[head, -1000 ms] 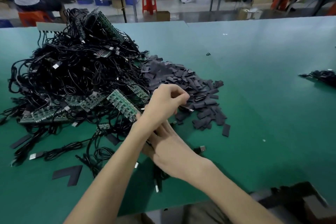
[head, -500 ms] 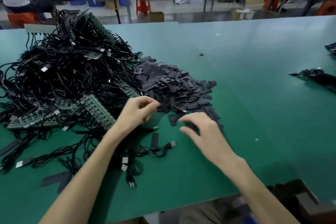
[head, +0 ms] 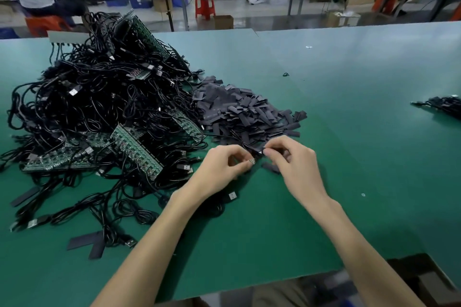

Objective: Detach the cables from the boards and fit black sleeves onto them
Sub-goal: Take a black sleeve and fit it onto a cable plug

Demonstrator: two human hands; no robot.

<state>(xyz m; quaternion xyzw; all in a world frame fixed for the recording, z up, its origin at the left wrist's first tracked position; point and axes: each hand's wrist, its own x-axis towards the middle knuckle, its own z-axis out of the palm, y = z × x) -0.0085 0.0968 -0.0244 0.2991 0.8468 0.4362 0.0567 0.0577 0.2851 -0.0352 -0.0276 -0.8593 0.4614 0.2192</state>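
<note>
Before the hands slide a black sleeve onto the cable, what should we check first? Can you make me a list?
1. Cable end held: the left hand pinches the metal plug. Ok.
2. Sleeve ready: the right hand pinches a small black piece beside the plug, likely a sleeve. Ok.
3. Sleeve opening lined up with the plug: too small to see. Cannot tell.
4. Cable off its board: it runs back toward the cable heap. Cannot tell.
5. Spare sleeves near: the sleeve pile lies just behind the hands. Ok.
</note>
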